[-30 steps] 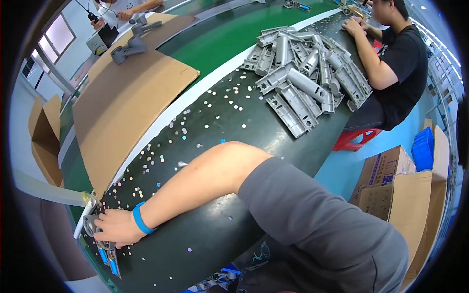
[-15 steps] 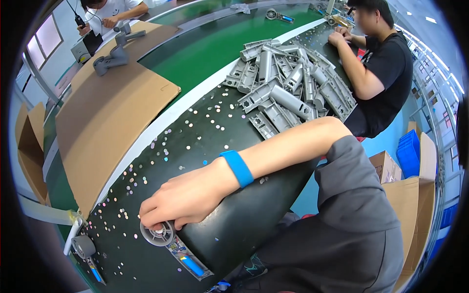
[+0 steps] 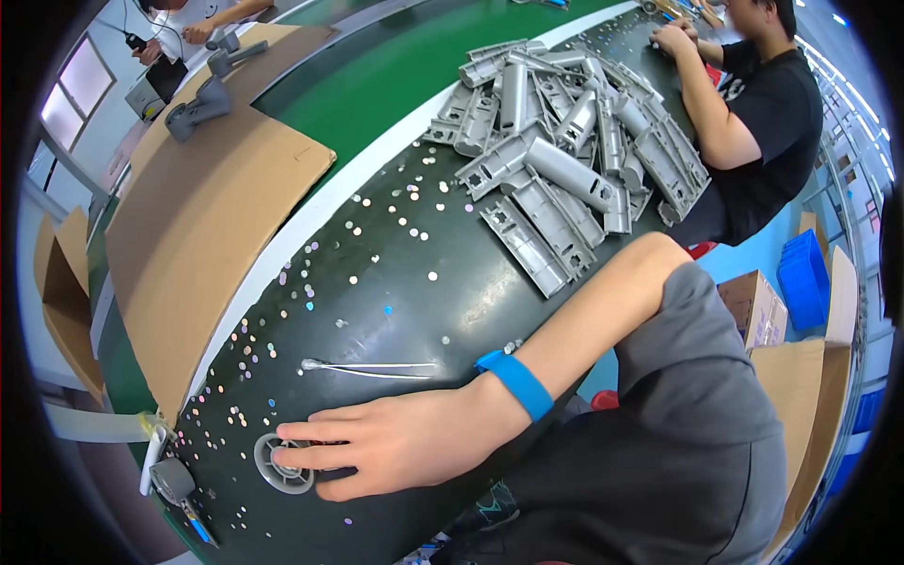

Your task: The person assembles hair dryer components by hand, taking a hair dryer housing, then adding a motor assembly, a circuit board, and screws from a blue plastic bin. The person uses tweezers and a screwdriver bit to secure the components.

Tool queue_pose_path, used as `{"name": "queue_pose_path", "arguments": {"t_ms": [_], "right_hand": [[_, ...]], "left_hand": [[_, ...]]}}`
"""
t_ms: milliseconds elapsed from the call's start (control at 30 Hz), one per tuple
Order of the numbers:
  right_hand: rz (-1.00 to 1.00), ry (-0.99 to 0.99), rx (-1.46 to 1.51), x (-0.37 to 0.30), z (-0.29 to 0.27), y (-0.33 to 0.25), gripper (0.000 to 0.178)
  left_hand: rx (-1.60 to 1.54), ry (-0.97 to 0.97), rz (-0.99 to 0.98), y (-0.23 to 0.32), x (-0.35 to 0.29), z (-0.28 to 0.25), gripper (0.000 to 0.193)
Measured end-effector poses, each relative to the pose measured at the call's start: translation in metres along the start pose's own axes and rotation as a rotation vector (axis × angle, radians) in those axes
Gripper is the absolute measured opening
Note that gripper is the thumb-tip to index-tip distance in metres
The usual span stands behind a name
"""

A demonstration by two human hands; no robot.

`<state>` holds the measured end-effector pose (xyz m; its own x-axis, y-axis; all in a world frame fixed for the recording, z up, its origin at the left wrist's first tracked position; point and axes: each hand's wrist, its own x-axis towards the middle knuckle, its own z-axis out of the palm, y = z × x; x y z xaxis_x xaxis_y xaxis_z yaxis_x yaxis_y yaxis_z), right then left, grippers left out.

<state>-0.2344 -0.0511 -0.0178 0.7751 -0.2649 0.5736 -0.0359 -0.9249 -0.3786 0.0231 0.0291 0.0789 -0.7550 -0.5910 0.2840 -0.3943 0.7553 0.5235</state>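
My right hand (image 3: 395, 447), a blue band on its wrist, reaches in from the right, palm down. Its fingers are stretched out and spread. Two fingertips rest on a grey round ring-shaped housing (image 3: 284, 478) with spokes inside, and the thumb is just beside its rim. Whatever adjoins the housing under the palm is hidden. Just beyond the hand lies a thin silver V-shaped tool (image 3: 372, 370), like tweezers. My left hand is out of sight.
A heap of grey half-shell casings (image 3: 565, 169) lies farther along the dark table. Small round dots (image 3: 400, 221) are scattered about. At left are a cardboard sheet (image 3: 207, 226) and another round-headed grey unit (image 3: 172, 482). Co-workers sit at the far right (image 3: 753, 122) and far left.
My right hand has straightened and spread its fingers and moved nearer me. The strip with a blue cylinder beside the housing is now out of sight, and the V-shaped tool has come into view.
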Motion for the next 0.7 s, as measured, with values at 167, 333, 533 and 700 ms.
{"name": "queue_pose_path", "arguments": {"t_ms": [167, 333, 533, 700], "right_hand": [[0.37, -0.161, -0.424, -0.024, -0.117, 0.024, 0.041], [0.785, -0.314, -0.796, -0.08, -0.192, 0.066, 0.027], [0.871, -0.282, -0.578, -0.073, -0.192, 0.073, 0.022], [0.564, -0.148, -0.806, -0.057, -0.189, 0.063, 0.019]], "left_hand": [[0.045, 0.138, -0.095, 0.034, -0.012, 0.014, 0.02], [0.433, -0.041, -0.256, -0.018, 0.041, 0.024, 0.052], [0.343, -0.027, -0.277, -0.045, 0.044, 0.034, 0.039], [0.282, 0.005, -0.275, -0.049, 0.038, 0.036, 0.034]]}}
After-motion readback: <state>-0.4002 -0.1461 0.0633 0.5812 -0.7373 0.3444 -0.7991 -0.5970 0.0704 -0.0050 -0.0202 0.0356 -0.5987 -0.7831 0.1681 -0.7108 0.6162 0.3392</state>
